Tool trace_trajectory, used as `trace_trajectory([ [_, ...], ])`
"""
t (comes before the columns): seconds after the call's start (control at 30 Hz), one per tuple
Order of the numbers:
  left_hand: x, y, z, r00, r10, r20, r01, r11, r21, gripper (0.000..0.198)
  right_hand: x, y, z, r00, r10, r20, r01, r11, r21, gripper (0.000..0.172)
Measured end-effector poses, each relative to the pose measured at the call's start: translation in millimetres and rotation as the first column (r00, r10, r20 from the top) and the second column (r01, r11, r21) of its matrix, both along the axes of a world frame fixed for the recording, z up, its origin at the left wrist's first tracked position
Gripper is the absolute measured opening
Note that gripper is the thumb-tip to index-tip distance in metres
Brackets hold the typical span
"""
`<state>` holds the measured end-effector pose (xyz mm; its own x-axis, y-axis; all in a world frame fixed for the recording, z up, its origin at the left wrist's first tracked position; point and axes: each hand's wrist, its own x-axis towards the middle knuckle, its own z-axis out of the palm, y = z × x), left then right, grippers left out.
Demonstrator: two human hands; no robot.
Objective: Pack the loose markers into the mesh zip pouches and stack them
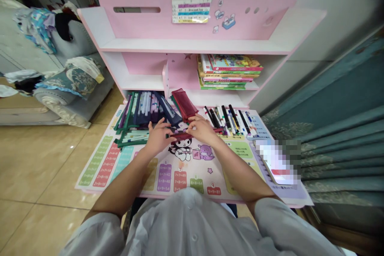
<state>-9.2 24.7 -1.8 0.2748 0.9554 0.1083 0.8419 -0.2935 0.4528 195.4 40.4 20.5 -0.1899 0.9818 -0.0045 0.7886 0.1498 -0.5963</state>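
Note:
Between my two hands, low over the desk mat, is a dark red mesh zip pouch (181,136), seen nearly edge-on. My left hand (159,137) pinches its left end, with the other fingers raised. At the pouch's right end, my right hand (201,129) grips with thumb and fingertips. Just behind lies another dark red mesh pouch (185,105). Left of my hands are green mesh pouches (132,137) and navy mesh pouches (163,106), several of them filled with pens. Loose pens and markers (229,120) lie in a row to the right.
A phone (274,164) rests on the right side of the printed desk mat (207,174). Books (229,72) are stacked on the pink desk's shelf (192,46) behind. A sofa (81,44) with clothes stands left; a teal curtain (339,128) hangs right.

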Motion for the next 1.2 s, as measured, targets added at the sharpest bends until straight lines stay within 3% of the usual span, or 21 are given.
trace_trajectory([
  [0.63, -4, 2, 1.9, 1.000, 0.022, -0.020, -0.023, 1.000, -0.011, 0.006, 13, 6, 5.4, 0.998, -0.039, 0.046, 0.039, 0.999, -0.011, 0.013],
  [0.93, -4, 2, 1.8, 0.999, 0.023, -0.027, -0.023, 1.000, -0.019, 0.007, 20, 12, -1.0, 0.997, -0.051, 0.054, 0.049, 0.998, 0.031, 0.013],
  [1.2, -4, 1, 2.9, 1.000, 0.020, -0.016, -0.020, 1.000, -0.021, 0.007, 24, 14, 3.2, 0.993, -0.046, 0.104, 0.048, 0.999, -0.017, 0.011],
])
